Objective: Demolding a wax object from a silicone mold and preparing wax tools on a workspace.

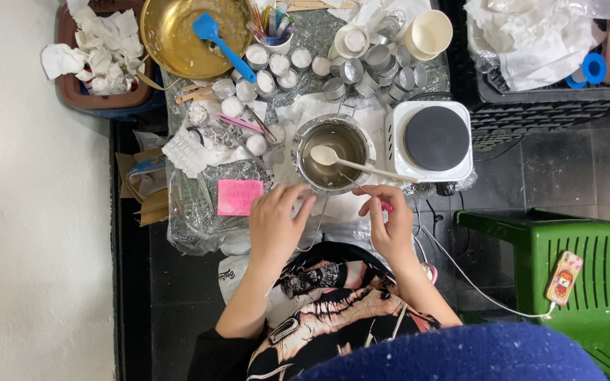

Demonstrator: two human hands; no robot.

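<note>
My left hand rests palm down at the near edge of a small foil-covered table, fingers spread, just below a steel pot of clear melted liquid. A white spoon lies across the pot's rim. My right hand is right of the left one, its fingertips pinched on a small pink object near the spoon's handle. A pink sticky note lies left of my left hand.
A white single hot plate stands right of the pot. Several small metal cups fill the table's far side, next to a brass bowl with a blue spatula. On the right, a green stool carries a phone.
</note>
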